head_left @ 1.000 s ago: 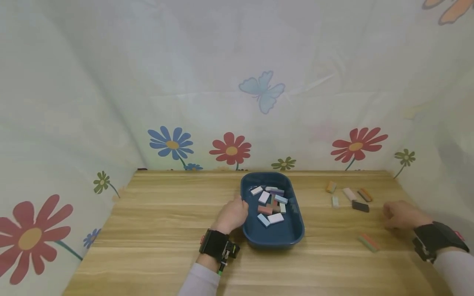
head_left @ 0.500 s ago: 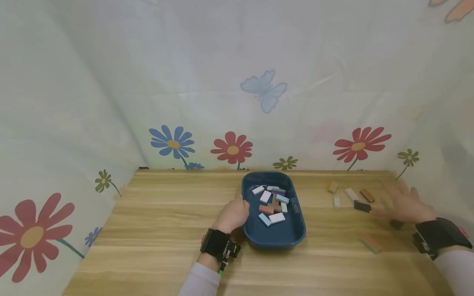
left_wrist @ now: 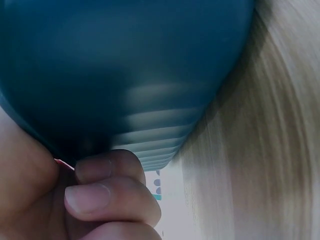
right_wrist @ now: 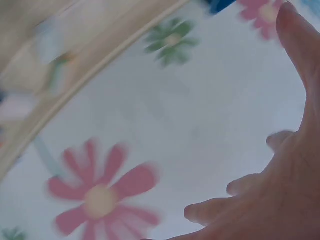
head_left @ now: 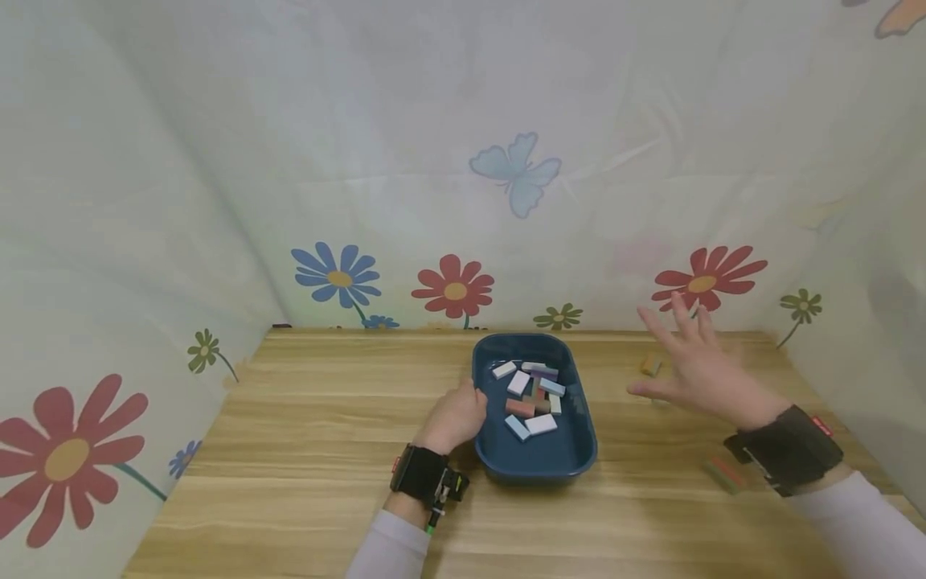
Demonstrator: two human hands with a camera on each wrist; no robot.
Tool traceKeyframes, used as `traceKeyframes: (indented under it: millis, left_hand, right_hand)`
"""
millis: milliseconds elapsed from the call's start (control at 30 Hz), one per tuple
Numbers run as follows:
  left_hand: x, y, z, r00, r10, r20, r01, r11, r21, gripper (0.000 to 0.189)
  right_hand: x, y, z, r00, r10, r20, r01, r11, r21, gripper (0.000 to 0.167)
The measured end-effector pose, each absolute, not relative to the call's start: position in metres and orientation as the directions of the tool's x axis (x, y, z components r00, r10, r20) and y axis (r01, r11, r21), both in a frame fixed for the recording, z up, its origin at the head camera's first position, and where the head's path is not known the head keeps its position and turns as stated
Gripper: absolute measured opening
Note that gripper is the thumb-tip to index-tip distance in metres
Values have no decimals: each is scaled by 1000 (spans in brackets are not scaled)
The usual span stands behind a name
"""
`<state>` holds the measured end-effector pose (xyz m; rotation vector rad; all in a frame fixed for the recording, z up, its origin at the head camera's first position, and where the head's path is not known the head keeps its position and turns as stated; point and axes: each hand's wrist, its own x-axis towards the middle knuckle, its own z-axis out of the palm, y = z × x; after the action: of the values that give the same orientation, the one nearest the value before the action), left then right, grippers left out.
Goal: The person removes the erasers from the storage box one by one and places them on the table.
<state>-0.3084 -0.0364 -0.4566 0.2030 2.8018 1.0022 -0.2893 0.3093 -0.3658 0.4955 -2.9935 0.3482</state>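
Observation:
My left hand (head_left: 454, 418) grips the left rim of a dark blue plastic basin (head_left: 531, 465), thumb and curled fingers pinching its edge. The left wrist view shows those fingers against the basin's ribbed outer wall (left_wrist: 150, 125). Inside the basin lies a loose pile of small rectangular blocks (head_left: 519, 408), white, pale blue, purple, reddish and brown. My right hand (head_left: 705, 370) is raised over the right side of the table with fingers spread wide and nothing in its grasp. Just beyond its thumb, an orange-and-green block (head_left: 651, 365) lies on the wood.
A striped red-and-green block (head_left: 725, 473) rests on the wooden table (head_left: 347, 386) below my right wrist. Other loose blocks on that side are hidden behind the right hand. White flower-printed cloth (head_left: 405, 193) hangs behind and along both sides.
My right hand has opened from loosely curled to spread and moved up and left over the loose blocks. A dark block showed beneath it half a second ago. Left hand and basin stay put.

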Motion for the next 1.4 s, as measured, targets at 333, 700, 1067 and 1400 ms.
traceKeyframes:
  millis: [333,700,1067,1400]
  left_hand:
    - [-309,-38,-456,-978,172,-117,62,776,628,47]
    - [-309,-37,-456,-975,180,-128,56,761,647,44]
    - [-310,-39,-457,-977,186,-104,78,766,638,51]
    - [-307,-38,-457,-975,195,-110,76,748,659,48]
  right_hand:
    - [-277,219,-378,-683,-693,232,-724,686,-80,64]
    - [-284,181,-422,-576,-812,95,-810,551,-202,24]
    - [-286,174,-446,-683,-718,132,-729,660,-182,44]
    - [-285,172,-454,-749,-650,133,-663,726,-185,60]
